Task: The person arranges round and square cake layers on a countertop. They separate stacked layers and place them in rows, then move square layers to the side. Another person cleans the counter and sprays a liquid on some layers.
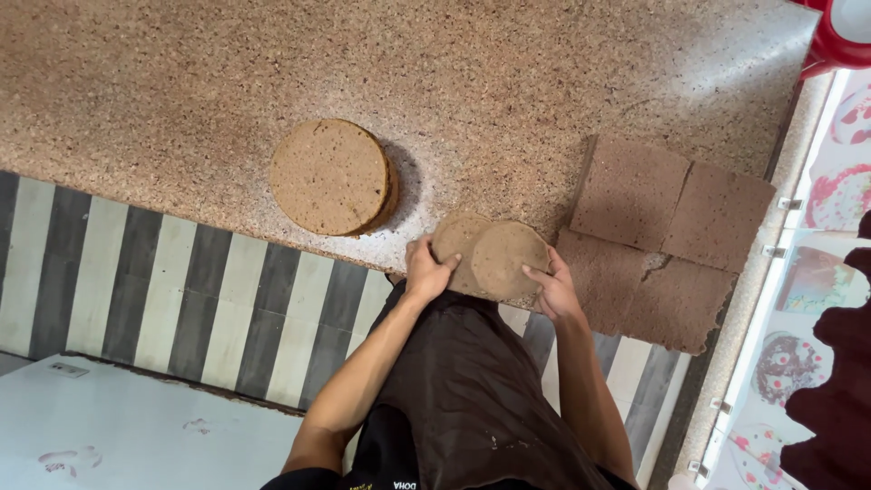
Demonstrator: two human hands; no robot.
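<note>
Two round cake layers [490,256] are gripped at the counter's [181,91] near edge, left hand [426,272] and right hand [553,289] closed on opposite rims. Soft and crumbly they seem; support underneath is advised. Beyond the grip, stacked rounds [331,177] and sponge sheets [667,231] are seen.

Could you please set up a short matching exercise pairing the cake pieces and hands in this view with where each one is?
1. stack of round sponge layers
2. flat square sponge sheets
3. two small round discs
4. red container

a. top right corner
b. held in the left hand and right hand
c. counter, left of the hands
d. counter, right of the hands

1-c, 2-d, 3-b, 4-a
</note>
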